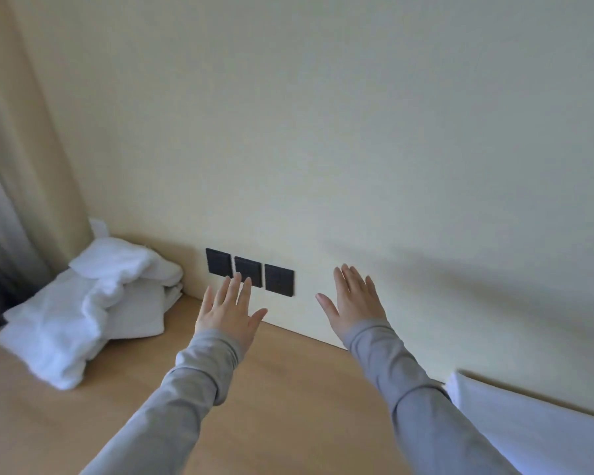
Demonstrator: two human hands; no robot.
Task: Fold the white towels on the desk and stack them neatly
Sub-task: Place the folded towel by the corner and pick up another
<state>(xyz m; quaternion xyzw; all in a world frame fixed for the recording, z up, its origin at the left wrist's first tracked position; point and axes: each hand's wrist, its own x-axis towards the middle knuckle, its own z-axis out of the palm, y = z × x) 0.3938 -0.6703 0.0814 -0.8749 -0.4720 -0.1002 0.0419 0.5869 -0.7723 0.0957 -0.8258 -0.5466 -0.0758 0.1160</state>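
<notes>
A heap of crumpled white towels (90, 306) lies on the wooden desk (288, 399) at the far left, against the corner. A flat white towel (535, 430) lies at the lower right, partly cut off by the frame edge. My left hand (228, 310) is held out above the desk's back edge, palm down, fingers spread, holding nothing. My right hand (354, 303) is raised the same way beside it, fingers apart and empty. Both arms wear grey sleeves. Neither hand touches a towel.
A cream wall (357, 132) rises right behind the desk. Three black square wall plates (249, 271) sit low on it, just beyond my left hand. A beige curtain (18, 149) hangs at the far left.
</notes>
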